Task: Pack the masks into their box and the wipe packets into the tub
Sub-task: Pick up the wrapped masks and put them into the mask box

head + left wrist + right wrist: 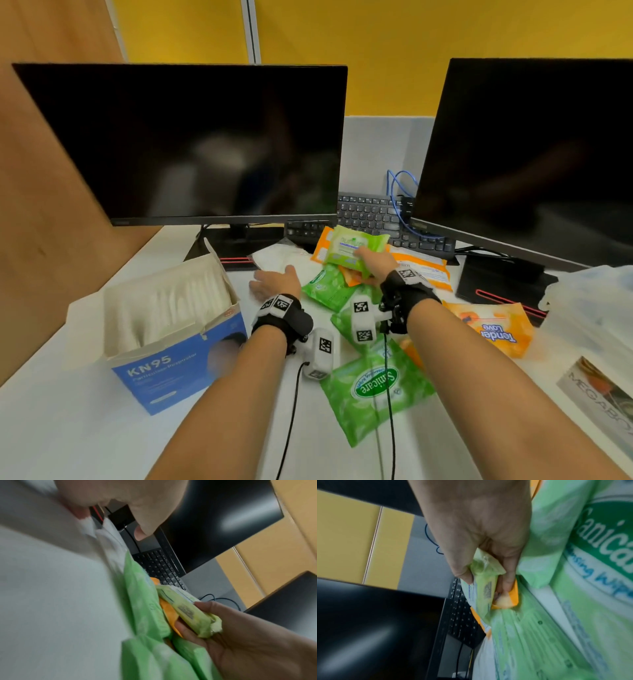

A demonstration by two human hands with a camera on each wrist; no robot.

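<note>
My right hand grips a pale green wipe packet by its near end, lifted above the pile; the same packet sits between thumb and fingers in the right wrist view. Under it lie an orange packet and green Sanicare packets. My left hand hovers open and flat over the table just short of a loose white mask. The blue KN95 mask box stands open at the left, packed with white masks. No tub is clearly in view.
Two dark monitors and a black keyboard stand behind the pile. An orange Tender Love packet lies to the right, beside a clear plastic bag and a Megabox label. A wooden partition closes the left side.
</note>
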